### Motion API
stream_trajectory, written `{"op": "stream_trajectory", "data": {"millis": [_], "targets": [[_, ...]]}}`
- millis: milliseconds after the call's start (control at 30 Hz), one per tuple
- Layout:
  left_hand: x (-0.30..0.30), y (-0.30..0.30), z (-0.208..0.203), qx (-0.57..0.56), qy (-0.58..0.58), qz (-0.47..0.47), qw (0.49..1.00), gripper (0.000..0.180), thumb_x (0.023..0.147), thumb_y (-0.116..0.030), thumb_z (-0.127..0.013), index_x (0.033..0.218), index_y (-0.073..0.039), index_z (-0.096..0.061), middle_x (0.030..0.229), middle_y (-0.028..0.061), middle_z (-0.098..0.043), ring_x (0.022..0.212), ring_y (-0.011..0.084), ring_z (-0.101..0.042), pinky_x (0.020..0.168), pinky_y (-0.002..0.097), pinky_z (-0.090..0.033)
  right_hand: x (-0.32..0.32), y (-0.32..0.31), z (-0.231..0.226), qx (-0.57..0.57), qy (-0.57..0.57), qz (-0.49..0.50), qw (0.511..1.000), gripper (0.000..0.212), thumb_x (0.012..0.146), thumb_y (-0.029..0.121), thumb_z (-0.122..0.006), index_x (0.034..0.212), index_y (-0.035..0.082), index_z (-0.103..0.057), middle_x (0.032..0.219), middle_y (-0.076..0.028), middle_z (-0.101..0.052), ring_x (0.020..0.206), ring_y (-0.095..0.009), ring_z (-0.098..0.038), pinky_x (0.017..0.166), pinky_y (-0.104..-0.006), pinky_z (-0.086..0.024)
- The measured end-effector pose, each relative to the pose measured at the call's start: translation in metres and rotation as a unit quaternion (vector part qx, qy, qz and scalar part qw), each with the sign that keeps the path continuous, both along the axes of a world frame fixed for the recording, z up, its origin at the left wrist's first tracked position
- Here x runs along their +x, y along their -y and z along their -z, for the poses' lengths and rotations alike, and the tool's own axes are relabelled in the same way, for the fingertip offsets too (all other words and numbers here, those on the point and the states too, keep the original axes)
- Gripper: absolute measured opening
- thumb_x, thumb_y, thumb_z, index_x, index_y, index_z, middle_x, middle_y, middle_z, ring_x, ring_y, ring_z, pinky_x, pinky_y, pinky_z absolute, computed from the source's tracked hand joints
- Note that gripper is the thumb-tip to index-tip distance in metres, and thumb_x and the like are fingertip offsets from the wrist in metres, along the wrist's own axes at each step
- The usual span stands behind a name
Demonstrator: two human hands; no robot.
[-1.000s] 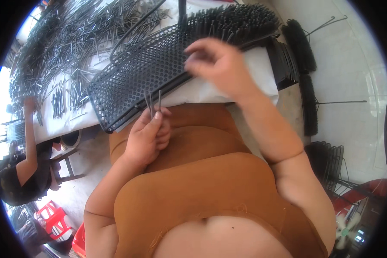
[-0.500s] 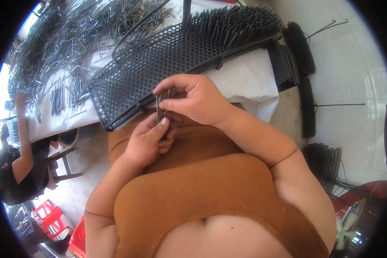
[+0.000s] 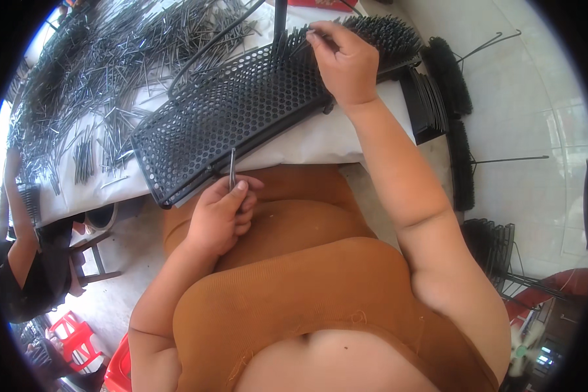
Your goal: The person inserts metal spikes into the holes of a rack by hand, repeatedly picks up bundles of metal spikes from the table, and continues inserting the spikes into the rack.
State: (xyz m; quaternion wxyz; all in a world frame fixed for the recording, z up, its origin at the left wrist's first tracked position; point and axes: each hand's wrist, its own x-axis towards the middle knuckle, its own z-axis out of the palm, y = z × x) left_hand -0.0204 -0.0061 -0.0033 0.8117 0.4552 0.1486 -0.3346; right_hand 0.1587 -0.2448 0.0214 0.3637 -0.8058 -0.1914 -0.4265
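Note:
My left hand (image 3: 217, 212) is closed around a few thin grey strips (image 3: 232, 166), which stick up between thumb and fingers in front of the rack. Farther off, my right hand (image 3: 347, 68) is pinched at the perforated black rack (image 3: 242, 98), by the edge of its filled part. What its fingertips hold is too small to make out. Dark upright strips (image 3: 395, 42) stand densely packed in the rack's right part, partly hidden by my right hand. Bare holes show across the left and middle.
Loose grey strips (image 3: 137, 59) lie heaped on the white-covered table (image 3: 366, 130). Black plates (image 3: 424, 104) are stacked at the rack's right end. Dark brush-like pieces (image 3: 462, 157) with wire stand along the right. Another person's arm (image 3: 19, 202) is at the left, near red stools (image 3: 78, 340).
My right hand has left the strips by my left hand and moved up and right to the rack's packed part. My left hand stays near its place, with fewer strips showing.

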Motion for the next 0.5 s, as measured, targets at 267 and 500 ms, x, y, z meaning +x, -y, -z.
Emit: {"op": "stream_trajectory", "data": {"millis": [267, 500], "targets": [[0.003, 0.000, 0.002, 0.001, -0.010, 0.005, 1.000, 0.020, 0.103, -0.019, -0.044, 0.108, -0.002, -0.053, 0.075, -0.0008, -0.044, 0.052, 0.0047, -0.031, 0.043, 0.0196, -0.023, 0.010, -0.004, -0.013, -0.090, -0.039, 0.018, 0.995, 0.018, 0.082, 0.015, -0.071, 0.098, 0.007, -0.071, 0.084, -0.014, -0.070, 0.075, -0.025, -0.069, 0.069, -0.0304, -0.053], [0.003, 0.000, 0.003, 0.001, -0.017, 0.002, 1.000, 0.020, 0.103, -0.019, -0.044, 0.109, -0.001, -0.053, 0.074, -0.0009, -0.044, 0.052, 0.0046, -0.031, 0.043, 0.0196, -0.023, 0.013, -0.008, -0.022, -0.103, -0.120, 0.004, 0.987, 0.019, 0.082, 0.016, -0.069, 0.100, 0.008, -0.070, 0.085, -0.013, -0.070, 0.079, -0.027, -0.069, 0.072, -0.0321, -0.052]]}}
